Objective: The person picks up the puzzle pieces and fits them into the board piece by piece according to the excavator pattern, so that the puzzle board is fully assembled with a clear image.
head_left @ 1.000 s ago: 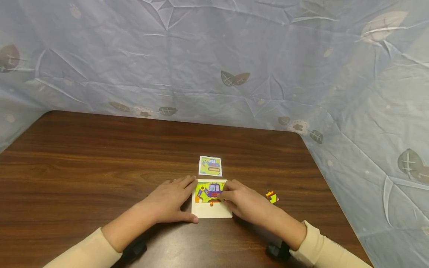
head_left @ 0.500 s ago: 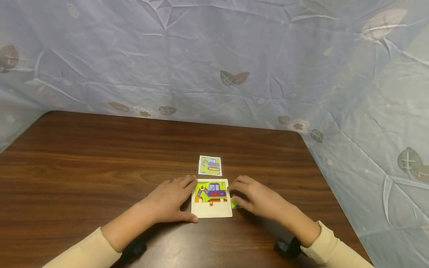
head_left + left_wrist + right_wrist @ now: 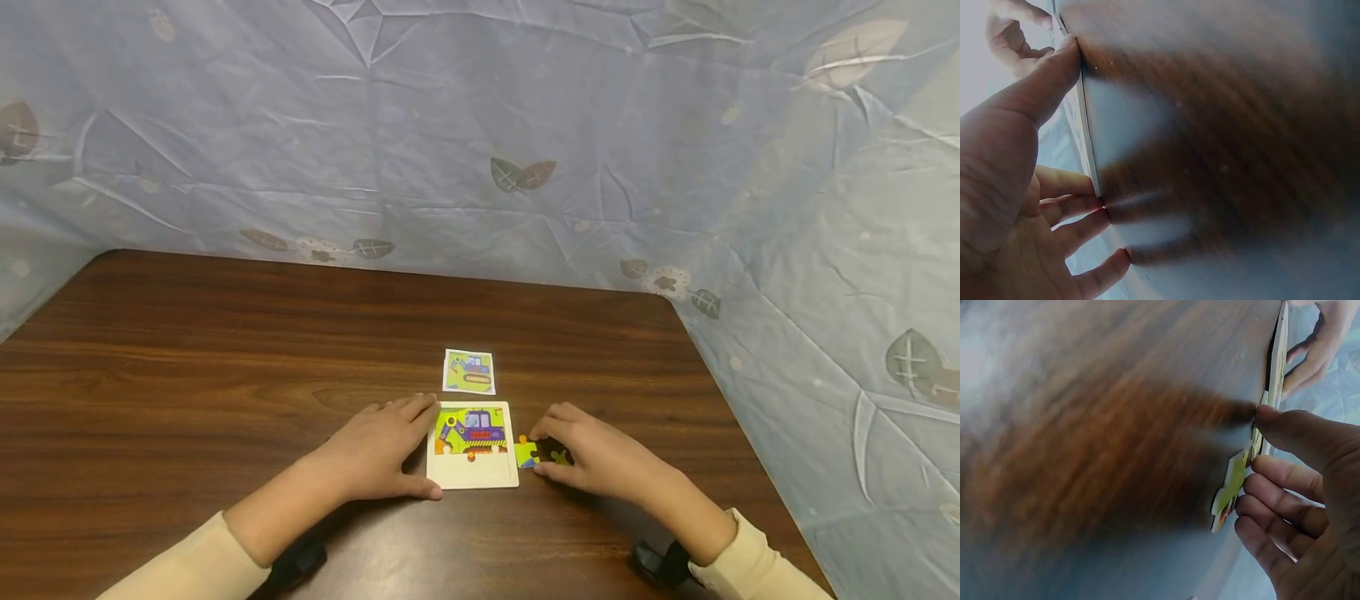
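A cream puzzle tray (image 3: 472, 475) lies on the table, its upper part filled with joined pieces picturing a purple excavator (image 3: 477, 423). My left hand (image 3: 382, 450) rests along the tray's left side, fingers extended at the far corner and thumb (image 3: 1057, 75) at the near one. Just right of the tray, my right hand (image 3: 600, 454) pinches a green and blue puzzle piece (image 3: 526, 454) between thumb and index finger. Another green piece (image 3: 1230, 483) lies beneath the right hand's curled fingers, partly hidden by them in the head view.
A small white-bordered picture card (image 3: 469, 372) of the same excavator lies just beyond the tray. The brown wooden table (image 3: 225, 350) is bordered by a pale patterned cloth (image 3: 450, 125) at the back and right.
My right hand has left the filled part of the tray and moved right, onto the pieces beside it. The green and blue piece has come into view. My left hand has stayed put.
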